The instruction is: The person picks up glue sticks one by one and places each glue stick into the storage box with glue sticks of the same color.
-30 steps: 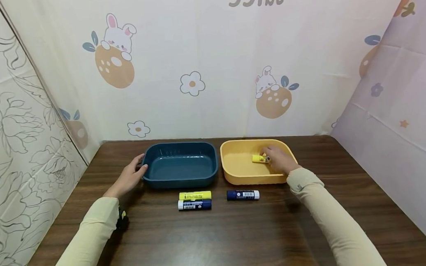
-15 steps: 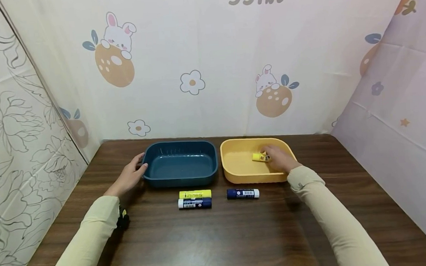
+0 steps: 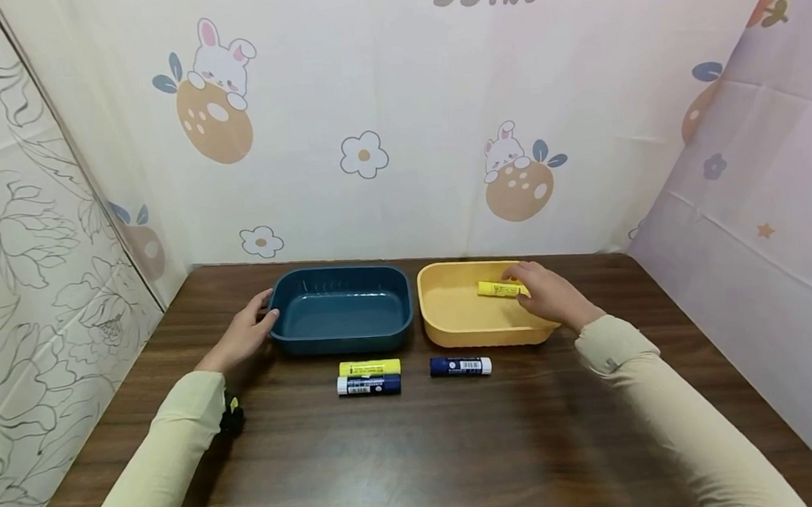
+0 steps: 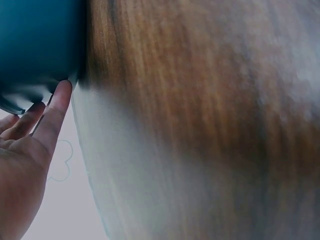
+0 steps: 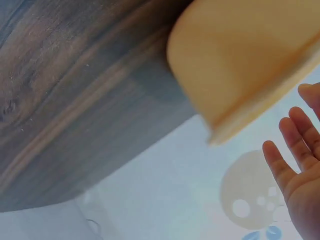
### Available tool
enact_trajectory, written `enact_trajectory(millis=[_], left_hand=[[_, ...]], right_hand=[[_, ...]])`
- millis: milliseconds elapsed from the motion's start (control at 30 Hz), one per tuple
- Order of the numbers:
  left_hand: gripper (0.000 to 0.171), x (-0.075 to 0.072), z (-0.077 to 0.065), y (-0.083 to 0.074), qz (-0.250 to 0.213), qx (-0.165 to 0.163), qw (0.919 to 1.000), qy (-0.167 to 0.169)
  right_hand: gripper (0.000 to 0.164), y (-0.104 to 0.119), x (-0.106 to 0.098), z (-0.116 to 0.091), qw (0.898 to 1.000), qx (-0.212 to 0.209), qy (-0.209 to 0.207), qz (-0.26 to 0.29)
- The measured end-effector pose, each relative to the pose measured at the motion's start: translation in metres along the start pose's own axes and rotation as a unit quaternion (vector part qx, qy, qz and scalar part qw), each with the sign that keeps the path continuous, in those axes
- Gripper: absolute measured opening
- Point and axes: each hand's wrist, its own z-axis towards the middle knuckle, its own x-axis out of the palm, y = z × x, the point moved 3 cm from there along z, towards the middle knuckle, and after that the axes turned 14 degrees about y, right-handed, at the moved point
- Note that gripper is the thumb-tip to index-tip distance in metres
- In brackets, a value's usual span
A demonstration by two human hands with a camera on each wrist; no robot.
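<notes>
My left hand [image 3: 243, 334] rests against the left end of the dark teal tray [image 3: 342, 346], its fingers fairly straight in the left wrist view, fingertips at the tray's side. Over the right part of the yellow tray [image 3: 445, 313] is my right hand [image 3: 553, 294], fingers spread and loose. A yellow glue stick [image 3: 496, 289] lies inside that tray, its right end partly hidden by the hand. The right wrist view shows the fingers apart, with nothing held.
In front of the teal tray lie a yellow glue stick [image 3: 369, 367] and a navy glue stick with a white cap [image 3: 369, 386], side by side. Another navy glue stick [image 3: 459, 366] lies before the yellow tray. A patterned curtain [image 3: 366, 91] stands behind the wooden table [image 3: 364, 468].
My right hand has let go of the yellow glue stick, which now lies in the yellow tray, and has drawn up and back to the right. My left hand stays at the teal tray.
</notes>
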Motion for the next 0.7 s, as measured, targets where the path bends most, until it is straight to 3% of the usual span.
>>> enact_trajectory(millis=[167, 333, 700], left_hand=[[0.056, 0.000, 0.001, 0.001, -0.004, -0.005, 1.0000, -0.001], [0.056, 0.000, 0.002, 0.002, -0.007, -0.004, 1.0000, 0.000], [0.055, -0.001, 0.003, 0.003, -0.011, -0.002, 0.9999, -0.002]], right_hand=[[0.035, 0.023, -0.006, -0.011, 0.997, -0.066, -0.033, -0.018], [0.036, 0.049, -0.004, -0.020, 0.986, -0.140, -0.086, -0.037], [0.028, 0.088, 0.022, -0.030, 0.983, -0.149, -0.105, -0.022]])
